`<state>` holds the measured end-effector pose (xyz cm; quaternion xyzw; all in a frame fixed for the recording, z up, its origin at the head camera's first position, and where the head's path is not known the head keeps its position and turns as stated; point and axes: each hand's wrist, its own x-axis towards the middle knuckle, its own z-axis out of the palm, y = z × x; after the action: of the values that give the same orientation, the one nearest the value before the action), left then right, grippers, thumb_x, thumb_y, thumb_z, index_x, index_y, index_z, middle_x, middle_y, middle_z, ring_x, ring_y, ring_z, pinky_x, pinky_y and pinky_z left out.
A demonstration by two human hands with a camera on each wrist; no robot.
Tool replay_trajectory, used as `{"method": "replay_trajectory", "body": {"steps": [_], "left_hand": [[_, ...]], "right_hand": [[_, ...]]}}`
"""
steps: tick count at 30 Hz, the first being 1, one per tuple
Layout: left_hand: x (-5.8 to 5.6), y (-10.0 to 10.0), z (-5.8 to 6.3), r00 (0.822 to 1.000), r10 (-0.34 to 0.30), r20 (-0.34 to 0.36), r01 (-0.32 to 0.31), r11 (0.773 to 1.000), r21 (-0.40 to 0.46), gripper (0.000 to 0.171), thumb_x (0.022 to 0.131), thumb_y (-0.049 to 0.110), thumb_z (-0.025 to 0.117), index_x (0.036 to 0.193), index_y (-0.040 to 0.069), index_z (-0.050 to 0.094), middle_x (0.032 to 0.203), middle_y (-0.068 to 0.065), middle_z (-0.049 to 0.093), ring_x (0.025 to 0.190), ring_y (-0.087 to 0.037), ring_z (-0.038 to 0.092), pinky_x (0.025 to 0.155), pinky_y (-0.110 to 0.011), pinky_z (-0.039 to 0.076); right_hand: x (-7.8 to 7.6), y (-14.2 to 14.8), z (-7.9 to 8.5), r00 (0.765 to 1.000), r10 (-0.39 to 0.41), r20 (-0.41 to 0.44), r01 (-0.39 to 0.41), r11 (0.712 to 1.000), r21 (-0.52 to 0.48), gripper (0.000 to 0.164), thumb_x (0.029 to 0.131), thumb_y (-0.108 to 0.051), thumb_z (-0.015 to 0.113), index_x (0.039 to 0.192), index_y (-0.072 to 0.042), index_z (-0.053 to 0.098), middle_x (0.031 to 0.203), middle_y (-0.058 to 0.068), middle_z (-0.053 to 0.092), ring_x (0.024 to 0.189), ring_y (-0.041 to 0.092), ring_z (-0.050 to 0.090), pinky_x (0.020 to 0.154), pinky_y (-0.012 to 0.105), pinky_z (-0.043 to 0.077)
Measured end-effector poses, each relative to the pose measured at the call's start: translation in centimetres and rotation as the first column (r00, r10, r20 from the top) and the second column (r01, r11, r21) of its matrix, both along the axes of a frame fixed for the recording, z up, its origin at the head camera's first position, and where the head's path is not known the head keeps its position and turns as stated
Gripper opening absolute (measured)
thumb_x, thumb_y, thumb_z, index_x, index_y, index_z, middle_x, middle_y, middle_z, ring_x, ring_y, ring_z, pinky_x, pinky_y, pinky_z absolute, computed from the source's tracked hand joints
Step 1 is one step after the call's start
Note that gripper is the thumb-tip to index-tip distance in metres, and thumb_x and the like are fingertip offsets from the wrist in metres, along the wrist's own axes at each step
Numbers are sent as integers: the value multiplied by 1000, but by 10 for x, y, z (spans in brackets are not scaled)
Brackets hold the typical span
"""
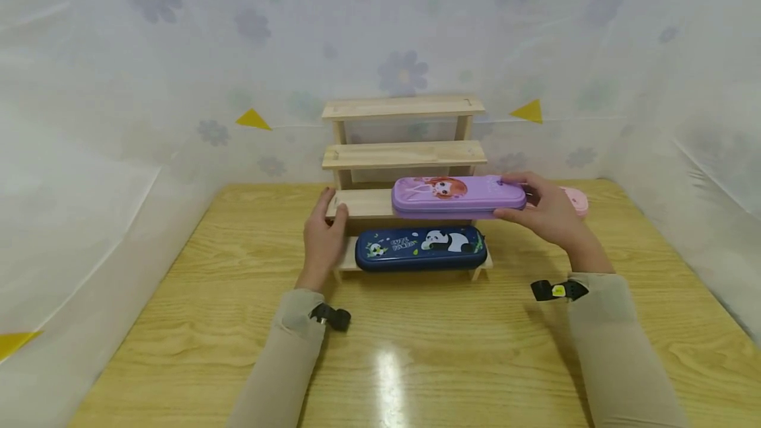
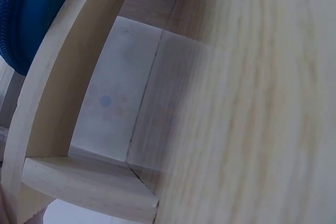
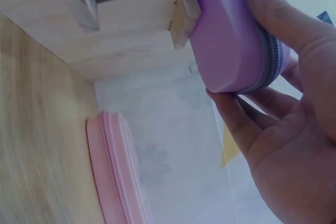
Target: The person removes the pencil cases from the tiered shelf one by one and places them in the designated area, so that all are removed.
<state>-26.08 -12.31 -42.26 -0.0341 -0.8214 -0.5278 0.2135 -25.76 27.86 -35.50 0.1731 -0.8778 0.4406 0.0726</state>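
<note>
A purple pencil case (image 1: 475,195) with a girl's picture lies along the second step from the bottom of a wooden stepped shelf (image 1: 362,203), its right end jutting past the step. My right hand (image 1: 549,213) grips that end, thumb in front and fingers behind; the right wrist view shows the thumb beside the zipper (image 3: 273,59). At the left end of the same step my left hand (image 1: 324,236) holds the wood between thumb and fingers. Below, a dark blue panda pencil case (image 1: 410,249) rests on the lowest step.
Behind the right hand, a pink pencil case (image 1: 575,201) sits on the wood-grain table (image 1: 238,349); the right wrist view shows it standing beyond the shelf. Two bare upper steps (image 1: 404,107) rise at the back, before a flowered white curtain (image 1: 297,38).
</note>
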Motion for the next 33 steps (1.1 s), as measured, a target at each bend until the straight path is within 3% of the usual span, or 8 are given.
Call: {"method": "replay_trajectory", "body": {"steps": [4, 9, 16, 19, 23, 25, 31, 33], "left_hand": [[-1, -1, -1, 1000, -4, -3, 4, 1000, 3, 51, 102, 36, 51, 149, 16, 47, 156, 2, 37, 102, -25, 63, 93, -42, 49], [-2, -2, -2, 1000, -12, -14, 12, 1000, 1, 52, 102, 36, 51, 149, 15, 47, 156, -3, 37, 120, -24, 56, 100, -43, 46], [-1, -1, -3, 1000, -9, -22, 9, 1000, -2, 51, 102, 34, 52, 148, 13, 48, 155, -7, 38, 134, -23, 44, 107, -42, 39], [-1, -1, -4, 1000, -11, -22, 11, 1000, 2, 51, 101, 33, 52, 148, 12, 48, 155, -9, 38, 135, -24, 43, 108, -42, 38], [-2, 0, -3, 1000, -15, -22, 15, 1000, 12, 51, 102, 35, 52, 148, 15, 47, 156, -3, 37, 121, -25, 55, 102, -42, 43], [-3, 1, -2, 1000, -22, -20, 22, 1000, 14, 51, 102, 36, 51, 149, 16, 47, 156, 0, 37, 112, -25, 59, 98, -42, 46], [-2, 2, -1, 1000, -28, -13, 28, 1000, 3, 52, 102, 37, 51, 149, 15, 47, 156, -3, 37, 124, -24, 52, 103, -42, 42], [-2, 1, -1, 999, -28, -15, 28, 1000, 4, 52, 102, 37, 50, 149, 15, 47, 156, -5, 38, 121, -26, 54, 102, -43, 43]], "right_hand": [[3, 7, 3, 999, -20, 29, 20, 1000, 17, 62, 82, -25, 83, 136, -11, 55, 141, 15, 49, 123, 36, 52, 85, 6, 40], [5, 13, 6, 998, -45, 54, 42, 998, 52, 63, 82, -29, 83, 134, -10, 54, 141, 16, 49, 124, 39, 52, 86, 8, 42], [9, 19, 8, 995, -63, 75, 58, 996, 66, 64, 82, -29, 81, 137, -12, 52, 142, 16, 46, 124, 36, 52, 99, 41, 45], [12, 24, 7, 993, -69, 92, 64, 996, 54, 65, 84, -30, 80, 139, -13, 50, 144, 15, 44, 126, 36, 49, 100, 36, 45], [16, 35, 4, 992, -89, 84, 87, 996, 31, 66, 86, -30, 78, 143, -14, 49, 146, 17, 42, 128, 37, 47, 92, 13, 44], [19, 42, 3, 992, -100, 78, 100, 995, 9, 66, 87, -28, 78, 144, -14, 48, 146, 18, 42, 126, 35, 48, 85, 7, 43], [27, 59, -2, 992, -122, 38, 124, 991, -43, 65, 88, -17, 76, 146, -12, 47, 144, 17, 41, 114, 10, 52, 82, 8, 46], [28, 63, -4, 992, -122, 18, 123, 991, -56, 66, 88, -13, 75, 147, -11, 46, 144, 17, 40, 113, 4, 50, 83, 7, 45]]}}
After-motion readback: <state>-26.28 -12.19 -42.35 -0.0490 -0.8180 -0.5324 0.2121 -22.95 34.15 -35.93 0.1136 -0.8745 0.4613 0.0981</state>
